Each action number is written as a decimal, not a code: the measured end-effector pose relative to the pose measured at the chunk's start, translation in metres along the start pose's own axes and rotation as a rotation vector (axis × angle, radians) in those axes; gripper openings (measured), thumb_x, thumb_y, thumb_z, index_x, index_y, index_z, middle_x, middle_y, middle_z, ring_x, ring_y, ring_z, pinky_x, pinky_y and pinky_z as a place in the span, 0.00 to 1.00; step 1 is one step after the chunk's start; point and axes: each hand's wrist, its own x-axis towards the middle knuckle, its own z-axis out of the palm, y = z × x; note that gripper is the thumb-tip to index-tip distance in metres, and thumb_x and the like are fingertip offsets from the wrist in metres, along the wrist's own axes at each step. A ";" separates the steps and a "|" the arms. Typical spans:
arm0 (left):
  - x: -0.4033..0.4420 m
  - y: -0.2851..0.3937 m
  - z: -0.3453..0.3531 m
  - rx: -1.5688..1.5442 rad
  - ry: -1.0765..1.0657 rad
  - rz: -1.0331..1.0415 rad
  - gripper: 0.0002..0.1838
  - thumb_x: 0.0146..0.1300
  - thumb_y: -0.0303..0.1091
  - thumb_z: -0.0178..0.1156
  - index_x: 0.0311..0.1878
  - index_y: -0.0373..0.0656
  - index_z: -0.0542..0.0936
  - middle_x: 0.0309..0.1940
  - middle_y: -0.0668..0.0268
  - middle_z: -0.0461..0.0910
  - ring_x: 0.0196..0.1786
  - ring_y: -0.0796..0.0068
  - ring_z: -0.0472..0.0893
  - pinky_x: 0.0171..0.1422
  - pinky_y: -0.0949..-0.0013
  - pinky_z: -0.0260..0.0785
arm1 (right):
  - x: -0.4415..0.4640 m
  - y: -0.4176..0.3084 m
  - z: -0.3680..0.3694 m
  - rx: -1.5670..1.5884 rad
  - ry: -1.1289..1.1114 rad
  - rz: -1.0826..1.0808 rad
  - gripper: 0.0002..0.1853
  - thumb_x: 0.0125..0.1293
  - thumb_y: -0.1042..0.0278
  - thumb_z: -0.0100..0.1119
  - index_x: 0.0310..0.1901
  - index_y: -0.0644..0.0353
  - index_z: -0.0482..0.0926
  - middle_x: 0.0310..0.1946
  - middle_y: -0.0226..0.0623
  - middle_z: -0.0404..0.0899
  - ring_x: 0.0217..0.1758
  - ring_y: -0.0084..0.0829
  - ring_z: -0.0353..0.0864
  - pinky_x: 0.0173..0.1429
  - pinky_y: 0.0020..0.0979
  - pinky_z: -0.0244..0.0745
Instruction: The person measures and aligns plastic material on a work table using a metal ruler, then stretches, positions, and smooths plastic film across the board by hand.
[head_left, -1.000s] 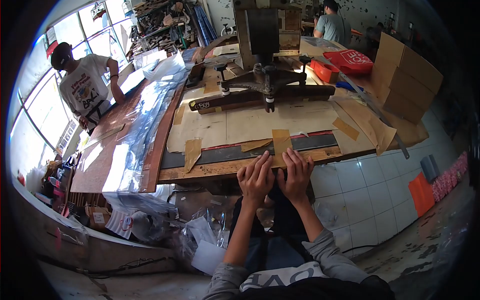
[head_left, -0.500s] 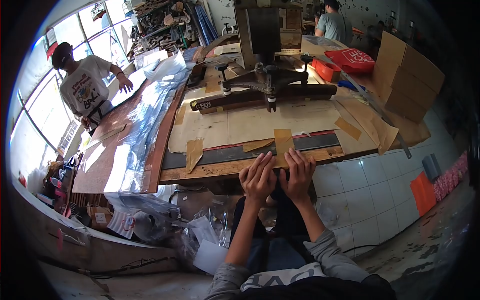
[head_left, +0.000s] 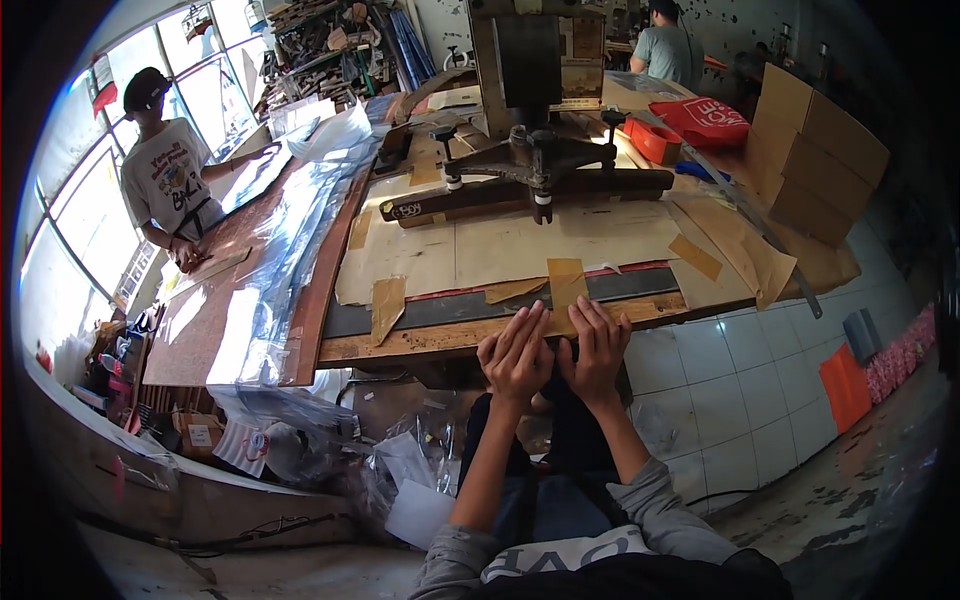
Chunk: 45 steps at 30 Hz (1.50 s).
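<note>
My left hand [head_left: 514,355] lies on the front edge of the wooden worktable [head_left: 440,339], fingers stretched out and pointing forward, holding nothing. Beside it, my right hand [head_left: 597,350] rests on the same edge with its fingers extended and also empty. A strip of brown tape [head_left: 567,282] runs down to the edge between my fingertips. Beyond the hands a dark strip [head_left: 440,312] borders a pale, worn sheet [head_left: 540,245] taped to the table. Over that sheet stands a machine with a dark metal crossbar [head_left: 530,196].
Clear plastic sheeting [head_left: 300,240] covers part of the brown board [head_left: 200,340] at left, where a co-worker [head_left: 170,175] stands. At right are a cardboard box [head_left: 815,150], a red bag [head_left: 705,122] and a long metal ruler [head_left: 765,230]. Another person [head_left: 668,50] is at the back.
My hands have stayed in place on the table edge. The co-worker at left has straightened up somewhat and reached one arm farther across the board.
</note>
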 end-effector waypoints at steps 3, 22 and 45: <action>0.000 0.001 -0.001 -0.002 -0.003 -0.002 0.19 0.55 0.28 0.57 0.51 0.51 0.84 0.53 0.75 0.82 0.59 0.81 0.78 0.63 0.70 0.56 | 0.000 0.000 0.000 -0.001 0.000 -0.001 0.21 0.68 0.55 0.48 0.56 0.60 0.74 0.58 0.40 0.74 0.64 0.39 0.70 0.72 0.51 0.46; 0.006 0.002 -0.005 0.002 -0.025 0.014 0.17 0.55 0.29 0.57 0.48 0.49 0.85 0.51 0.74 0.83 0.57 0.80 0.79 0.61 0.71 0.57 | 0.002 0.000 -0.002 -0.040 -0.009 -0.005 0.21 0.68 0.54 0.49 0.55 0.59 0.75 0.58 0.37 0.75 0.63 0.36 0.71 0.70 0.49 0.50; 0.141 -0.185 0.000 -0.030 -0.718 0.274 0.18 0.62 0.32 0.60 0.57 0.47 0.76 0.59 0.63 0.75 0.58 0.62 0.77 0.63 0.58 0.68 | 0.145 0.173 0.014 0.026 -0.399 -0.165 0.14 0.58 0.75 0.59 0.47 0.61 0.80 0.50 0.39 0.78 0.52 0.43 0.77 0.57 0.39 0.72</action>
